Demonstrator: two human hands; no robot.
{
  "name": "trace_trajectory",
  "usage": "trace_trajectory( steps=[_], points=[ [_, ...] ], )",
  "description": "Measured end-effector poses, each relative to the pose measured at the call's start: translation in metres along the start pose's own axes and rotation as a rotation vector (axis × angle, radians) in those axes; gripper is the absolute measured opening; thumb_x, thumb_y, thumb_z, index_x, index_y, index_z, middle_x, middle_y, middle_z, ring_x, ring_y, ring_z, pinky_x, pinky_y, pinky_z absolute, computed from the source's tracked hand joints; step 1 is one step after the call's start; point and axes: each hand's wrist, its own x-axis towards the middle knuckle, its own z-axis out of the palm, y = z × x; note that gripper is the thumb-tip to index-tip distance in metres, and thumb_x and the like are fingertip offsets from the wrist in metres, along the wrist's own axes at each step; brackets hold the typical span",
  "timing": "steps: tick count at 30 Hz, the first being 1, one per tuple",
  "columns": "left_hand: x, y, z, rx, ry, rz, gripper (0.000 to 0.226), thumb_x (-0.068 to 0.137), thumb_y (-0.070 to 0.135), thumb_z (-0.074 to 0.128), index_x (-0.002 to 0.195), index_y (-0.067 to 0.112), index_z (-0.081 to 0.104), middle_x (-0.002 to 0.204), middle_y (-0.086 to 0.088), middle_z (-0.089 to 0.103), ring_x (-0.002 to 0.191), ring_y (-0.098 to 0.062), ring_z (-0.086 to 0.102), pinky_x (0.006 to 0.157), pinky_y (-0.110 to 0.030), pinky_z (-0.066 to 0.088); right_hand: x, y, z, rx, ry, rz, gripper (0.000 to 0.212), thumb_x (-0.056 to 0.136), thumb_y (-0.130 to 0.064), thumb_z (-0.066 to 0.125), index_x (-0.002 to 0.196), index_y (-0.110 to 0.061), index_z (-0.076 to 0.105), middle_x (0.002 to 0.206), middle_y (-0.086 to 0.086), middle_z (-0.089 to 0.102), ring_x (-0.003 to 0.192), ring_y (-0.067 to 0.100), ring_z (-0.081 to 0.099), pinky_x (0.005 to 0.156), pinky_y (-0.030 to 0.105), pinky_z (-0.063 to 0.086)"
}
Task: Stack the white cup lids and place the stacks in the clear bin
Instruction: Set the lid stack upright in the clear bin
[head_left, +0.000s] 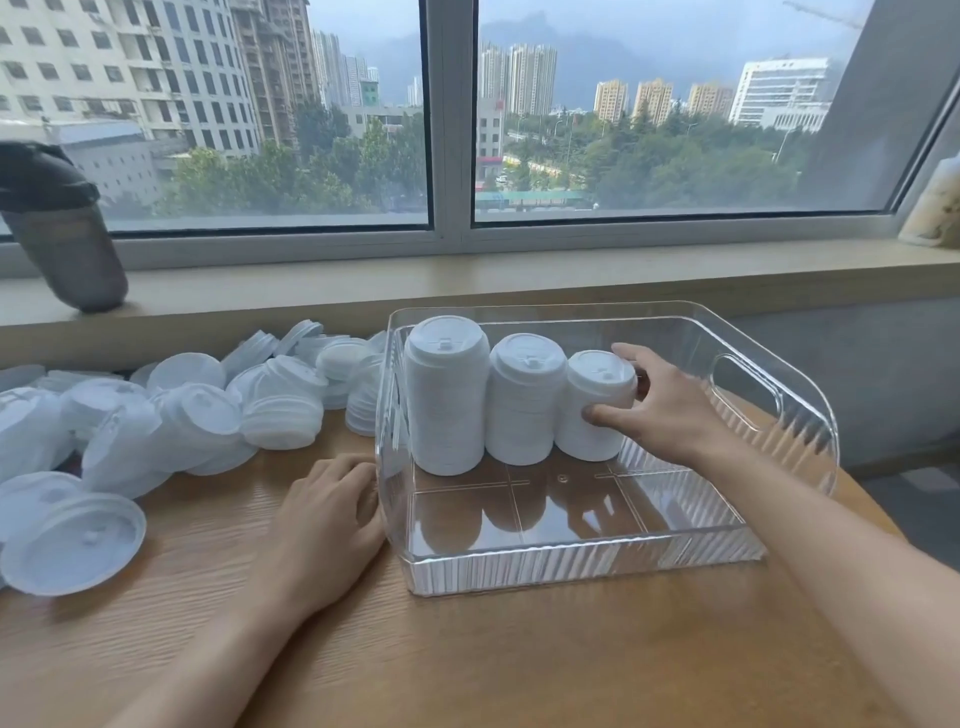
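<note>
A clear bin (582, 558) stands on the wooden table, right of centre. Three upright stacks of white cup lids line its far left side: a tall stack (447, 400), a middle stack (524, 405) and a shorter stack (592, 410). My right hand (660, 405) reaches into the bin and grips the shorter stack, thumb in front, fingers behind. My left hand (327, 519) lies flat on the table, fingers against the bin's left wall, holding nothing. A heap of loose white lids (171, 415) covers the table's left side, with one lid (72, 543) lying nearest me.
A window sill (467, 280) runs behind the table. A dark tumbler (62, 228) stands on it at the left, and a bottle (935, 202) at the far right. The bin has a handle cut-out (748, 395) in its right wall.
</note>
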Motion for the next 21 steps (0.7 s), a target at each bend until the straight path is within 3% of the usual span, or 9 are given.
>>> trace_trajectory(
  steps=[11,15,21],
  points=[
    [-0.004,0.003,0.002,0.004,0.007,0.01,0.056,0.091,0.067,0.034,0.132,0.039,0.061,0.139,0.022,0.052,0.124,-0.01,0.047,0.095,-0.031,0.04,0.008,0.002,-0.001,-0.093,-0.021,0.016,0.088,0.067,-0.036,0.093,0.145,-0.024,0.054,0.131,-0.002,0.065,0.115,0.017,0.061,0.092,0.024,0.041],
    [-0.007,0.004,0.002,-0.004,0.006,0.011,0.055,0.092,0.067,0.035,0.133,0.039,0.06,0.14,0.022,0.052,0.127,-0.009,0.047,0.101,-0.033,0.043,0.004,-0.003,-0.001,-0.135,-0.004,0.023,0.09,0.066,-0.036,0.093,0.146,-0.022,0.054,0.137,-0.001,0.064,0.122,0.018,0.06,0.096,0.024,0.04],
    [-0.009,0.006,0.0,0.001,0.019,0.009,0.057,0.092,0.068,0.034,0.134,0.039,0.06,0.14,0.023,0.052,0.126,-0.008,0.048,0.101,-0.032,0.043,0.0,-0.01,-0.001,-0.196,-0.011,0.044,0.092,0.066,-0.042,0.092,0.146,-0.021,0.053,0.145,0.0,0.058,0.13,0.021,0.056,0.109,0.034,0.042]
  ],
)
